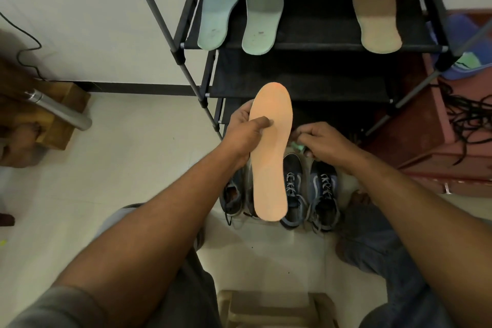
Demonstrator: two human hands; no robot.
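My left hand (pixel 246 132) grips an orange insole (pixel 270 168) by its left edge, thumb across its face, holding it upright in front of the shoe rack. My right hand (pixel 323 142) is curled just right of the insole and pinches a small green thing (pixel 296 145), mostly hidden by the fingers. Below the hands, several dark blue laced sneakers (pixel 323 194) stand side by side on the floor; the insole covers part of them. On the rack's upper shelf lie two pale green insoles (pixel 219 10) (pixel 263 13) and one tan insole (pixel 378 8).
The black shoe rack (pixel 314 46) has metal poles slanting down at left and right. A red-brown cabinet (pixel 436 146) with tangled black cords stands at the right. A wooden box and a metal flask (pixel 57 109) sit at the left. A plastic stool (pixel 277 306) lies below me.
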